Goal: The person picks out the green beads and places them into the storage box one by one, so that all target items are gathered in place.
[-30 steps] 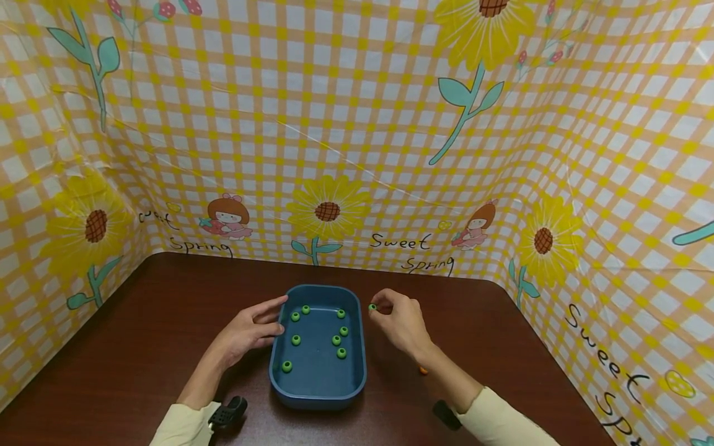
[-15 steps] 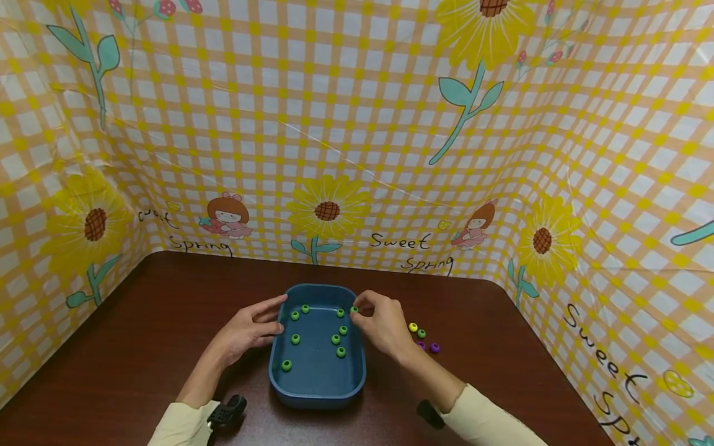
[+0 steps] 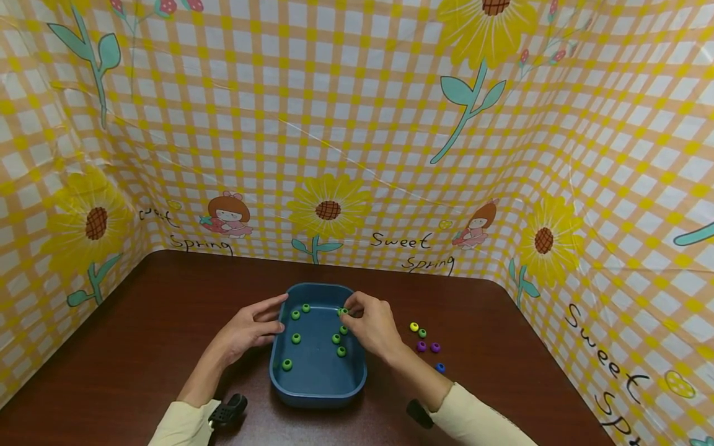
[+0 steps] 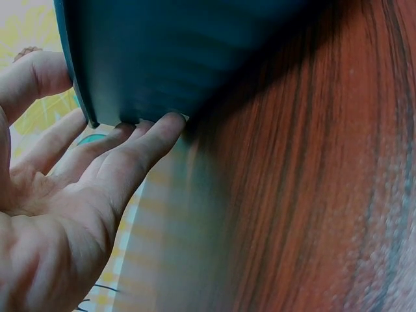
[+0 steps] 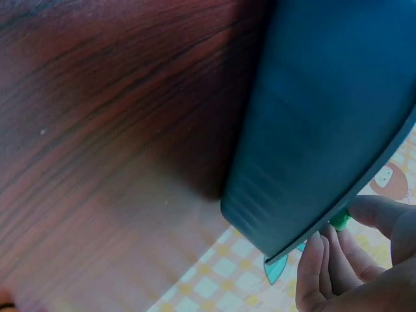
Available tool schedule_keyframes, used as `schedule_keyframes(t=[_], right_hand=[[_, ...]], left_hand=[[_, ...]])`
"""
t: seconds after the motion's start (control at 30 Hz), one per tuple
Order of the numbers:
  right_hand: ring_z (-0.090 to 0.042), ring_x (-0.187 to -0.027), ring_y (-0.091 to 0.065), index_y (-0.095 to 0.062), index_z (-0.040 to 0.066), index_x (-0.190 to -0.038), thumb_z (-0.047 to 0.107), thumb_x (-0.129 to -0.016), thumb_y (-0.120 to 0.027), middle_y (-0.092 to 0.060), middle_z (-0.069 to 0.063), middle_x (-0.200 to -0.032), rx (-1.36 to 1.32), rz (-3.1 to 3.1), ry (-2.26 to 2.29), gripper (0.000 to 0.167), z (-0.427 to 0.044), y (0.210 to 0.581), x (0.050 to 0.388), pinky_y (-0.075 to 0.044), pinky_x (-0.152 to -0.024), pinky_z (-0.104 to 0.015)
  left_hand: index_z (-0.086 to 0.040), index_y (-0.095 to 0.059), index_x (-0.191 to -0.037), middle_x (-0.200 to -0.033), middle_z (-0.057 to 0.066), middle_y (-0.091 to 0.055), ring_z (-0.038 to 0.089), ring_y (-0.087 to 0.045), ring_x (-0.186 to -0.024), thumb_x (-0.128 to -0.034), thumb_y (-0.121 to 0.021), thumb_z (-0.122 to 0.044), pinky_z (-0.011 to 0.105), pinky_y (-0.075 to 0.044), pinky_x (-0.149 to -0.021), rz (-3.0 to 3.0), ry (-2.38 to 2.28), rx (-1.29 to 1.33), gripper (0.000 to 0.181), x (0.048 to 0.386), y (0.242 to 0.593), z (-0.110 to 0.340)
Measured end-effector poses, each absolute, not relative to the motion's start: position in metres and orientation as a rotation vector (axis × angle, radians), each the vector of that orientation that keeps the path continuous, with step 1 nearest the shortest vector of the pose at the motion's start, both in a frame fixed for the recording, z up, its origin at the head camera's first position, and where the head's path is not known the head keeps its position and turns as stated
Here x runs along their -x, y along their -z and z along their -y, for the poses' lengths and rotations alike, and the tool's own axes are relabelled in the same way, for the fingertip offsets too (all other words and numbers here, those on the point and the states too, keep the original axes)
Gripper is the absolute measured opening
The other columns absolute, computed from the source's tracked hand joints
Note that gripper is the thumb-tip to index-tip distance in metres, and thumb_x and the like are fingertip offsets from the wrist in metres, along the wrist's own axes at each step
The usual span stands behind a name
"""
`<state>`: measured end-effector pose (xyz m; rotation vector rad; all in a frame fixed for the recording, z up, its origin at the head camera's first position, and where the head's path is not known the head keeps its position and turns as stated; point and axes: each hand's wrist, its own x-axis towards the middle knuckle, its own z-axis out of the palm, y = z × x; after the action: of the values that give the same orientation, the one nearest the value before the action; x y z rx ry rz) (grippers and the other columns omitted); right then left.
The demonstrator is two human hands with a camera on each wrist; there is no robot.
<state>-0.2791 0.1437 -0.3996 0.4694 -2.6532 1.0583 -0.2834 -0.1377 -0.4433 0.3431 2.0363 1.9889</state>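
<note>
A blue rectangular box (image 3: 318, 395) stands on the dark wooden table, with several green beads (image 3: 296, 339) scattered on its floor. My left hand (image 3: 248, 327) rests against the box's left side. In the left wrist view its fairly straight fingers touch the outer wall (image 4: 162, 58), thumb at the rim. Over the right rim, near the far right corner, my right hand (image 3: 375, 328) pinches a green bead (image 5: 340, 220) between thumb and fingertips. In the head view that bead lies close to another green one and partly behind the fingers.
Right of the box lie loose beads: a yellow bead (image 3: 414, 326), a green bead (image 3: 422, 333), two purple beads (image 3: 421, 347) and a blue bead (image 3: 440, 368). An orange bead shows partly at the right wrist view's lower left corner. A checked sunflower cloth (image 3: 357, 161) encloses the table's back and sides.
My right hand has moved left with the green bead, from outside the box to over its right rim. Loose beads behind the right arm have come into sight. The left hand has stayed put.
</note>
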Motion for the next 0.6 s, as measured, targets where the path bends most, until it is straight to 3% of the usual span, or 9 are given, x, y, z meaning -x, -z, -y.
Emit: schedule_keyframes(t=[0.47, 0.6], right_hand=[[-0.019, -0.087, -0.068, -0.073, 0.012, -0.094, 0.015, -0.089, -0.077, -0.074, -0.002, -0.089, -0.483, 2.711, -0.975, 0.007, -0.139, 0.413, 0.280, -0.055, -0.070, -0.030], [-0.019, -0.088, -0.063, -0.073, 0.013, -0.095, 0.016, -0.090, -0.076, -0.072, -0.003, -0.091, -0.476, 2.712, -0.958, 0.007, -0.138, 0.417, 0.279, -0.050, -0.069, -0.027]], left_hand=[[-0.010, -0.035, -0.159, -0.157, 0.027, -0.041, 0.038, -0.061, -0.128, -0.0981, -0.064, -0.007, 0.043, -0.057, -0.096, -2.034, -1.989, -0.367, 0.067, 0.284, 0.444, 0.138], [-0.010, -0.035, -0.159, -0.156, 0.027, -0.041, 0.038, -0.061, -0.127, -0.0984, -0.064, -0.007, 0.043, -0.057, -0.096, -2.040, -1.989, -0.361, 0.067, 0.284, 0.444, 0.138]])
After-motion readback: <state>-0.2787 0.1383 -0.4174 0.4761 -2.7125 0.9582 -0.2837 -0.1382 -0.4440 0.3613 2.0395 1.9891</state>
